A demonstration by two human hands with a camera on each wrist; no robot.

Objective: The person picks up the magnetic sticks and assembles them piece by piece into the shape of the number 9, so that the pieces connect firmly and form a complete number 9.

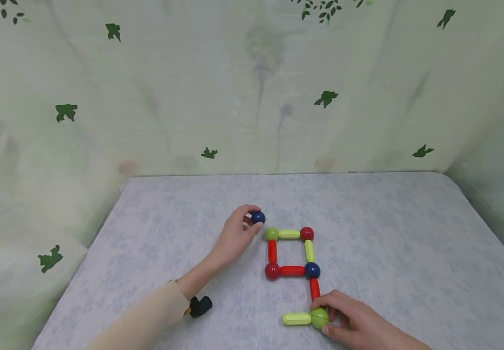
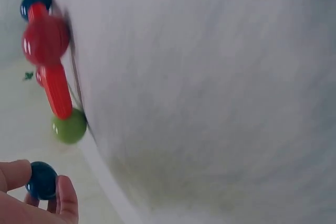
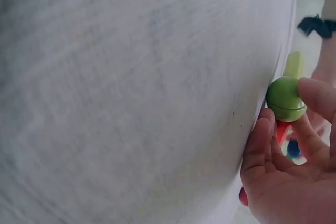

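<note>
A dark blue ball (image 1: 258, 217) is pinched between the thumb and fingers of my left hand (image 1: 235, 232), just up and left of a square of balls and sticks. That square has a green ball (image 1: 271, 234), two red balls, one at its near left corner (image 2: 46, 40), and a second blue ball (image 1: 312, 270), joined by red and yellow-green sticks. From the second blue ball a red stick (image 1: 315, 288) runs toward a larger green ball (image 1: 319, 319). My right hand (image 1: 356, 321) grips this ball with thumb and fingers. A yellow-green stick (image 1: 297, 319) extends left from it.
Everything lies on a grey mottled table (image 1: 182, 199). Behind it hangs a pale curtain (image 1: 234, 97) printed with green birds and leaves. A black device (image 1: 200, 306) is strapped at the left wrist, by a beige sleeve (image 1: 155, 316).
</note>
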